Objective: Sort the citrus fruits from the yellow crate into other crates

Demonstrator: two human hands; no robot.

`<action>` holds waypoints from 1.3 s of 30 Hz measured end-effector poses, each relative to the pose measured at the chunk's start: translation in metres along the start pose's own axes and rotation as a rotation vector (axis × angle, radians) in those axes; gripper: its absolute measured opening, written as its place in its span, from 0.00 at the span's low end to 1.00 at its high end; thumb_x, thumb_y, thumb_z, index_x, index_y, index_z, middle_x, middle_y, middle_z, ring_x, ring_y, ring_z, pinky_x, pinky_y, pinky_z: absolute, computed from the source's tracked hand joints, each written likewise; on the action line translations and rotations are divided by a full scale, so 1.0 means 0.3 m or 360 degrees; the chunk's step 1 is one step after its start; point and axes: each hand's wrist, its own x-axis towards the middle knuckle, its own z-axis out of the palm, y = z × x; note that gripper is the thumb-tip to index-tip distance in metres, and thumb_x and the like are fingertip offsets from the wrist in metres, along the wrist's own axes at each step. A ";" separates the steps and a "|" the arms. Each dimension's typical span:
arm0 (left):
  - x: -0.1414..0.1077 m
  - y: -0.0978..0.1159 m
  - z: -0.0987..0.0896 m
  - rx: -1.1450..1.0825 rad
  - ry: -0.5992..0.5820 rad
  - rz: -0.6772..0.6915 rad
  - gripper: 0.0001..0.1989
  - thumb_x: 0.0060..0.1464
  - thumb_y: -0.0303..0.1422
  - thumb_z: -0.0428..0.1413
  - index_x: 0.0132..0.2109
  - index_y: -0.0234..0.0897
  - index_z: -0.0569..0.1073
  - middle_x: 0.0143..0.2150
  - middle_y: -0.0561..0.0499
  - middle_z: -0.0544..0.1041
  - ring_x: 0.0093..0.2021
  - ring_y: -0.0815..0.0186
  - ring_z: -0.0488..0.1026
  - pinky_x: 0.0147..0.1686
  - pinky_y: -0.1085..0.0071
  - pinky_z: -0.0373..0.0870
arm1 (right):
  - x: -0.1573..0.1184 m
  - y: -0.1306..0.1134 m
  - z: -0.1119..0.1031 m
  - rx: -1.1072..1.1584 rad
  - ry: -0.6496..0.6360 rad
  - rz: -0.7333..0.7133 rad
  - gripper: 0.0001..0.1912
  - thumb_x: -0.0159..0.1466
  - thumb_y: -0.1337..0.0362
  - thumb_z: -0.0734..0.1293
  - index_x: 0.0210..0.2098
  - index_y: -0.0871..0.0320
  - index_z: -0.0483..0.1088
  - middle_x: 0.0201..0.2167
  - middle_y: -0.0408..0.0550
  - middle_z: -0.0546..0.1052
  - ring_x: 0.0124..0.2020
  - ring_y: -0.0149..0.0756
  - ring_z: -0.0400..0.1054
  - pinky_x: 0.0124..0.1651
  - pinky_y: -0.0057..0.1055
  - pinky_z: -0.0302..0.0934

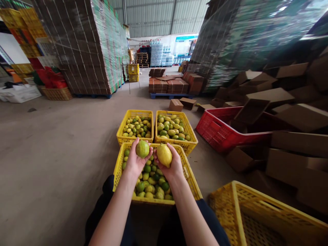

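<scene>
While both forearms reach forward over the near yellow crate point(117, 171), the left hand point(132, 160) cradles a green fruit point(142, 149) and the right hand point(176, 168) cradles a yellow fruit point(164, 155). Each hand curls around the sides of its fruit, leaving the upper face exposed, probably so that it rests securely without a hard squeeze and its skin can be seen. Held side by side but apart, the two make their difference in colour easy to compare. Being over the loose fruit point(150, 188) in the near crate, they would likely have only a short drop if either slipped. Just beyond stand the rear left crate point(135, 139) and the rear right crate point(191, 146), side by side and both holding more fruit; this close grouping on the floor point(64, 153) seems to keep all three within easy reach. A red crate point(214, 131) sits to the right, beside loose cardboard boxes point(294, 150). The undersides of the held fruits are hidden by the palms and fingers, so their contact there cannot be fully made out. Hands and forearms cover part of the near crate's contents, and the lower layers are out of sight. Another yellow crate point(279, 204) at lower right is cut off by the frame.
</scene>
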 end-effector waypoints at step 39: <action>0.014 -0.017 -0.008 -0.0144 0.0046 -0.0037 0.06 0.49 0.28 0.52 0.27 0.32 0.71 0.25 0.51 0.73 0.25 0.68 0.72 0.26 0.72 0.71 | -0.002 0.002 -0.006 0.0023 -0.0043 -0.0064 0.12 0.52 0.58 0.64 0.22 0.61 0.71 0.17 0.49 0.74 0.16 0.34 0.67 0.14 0.26 0.58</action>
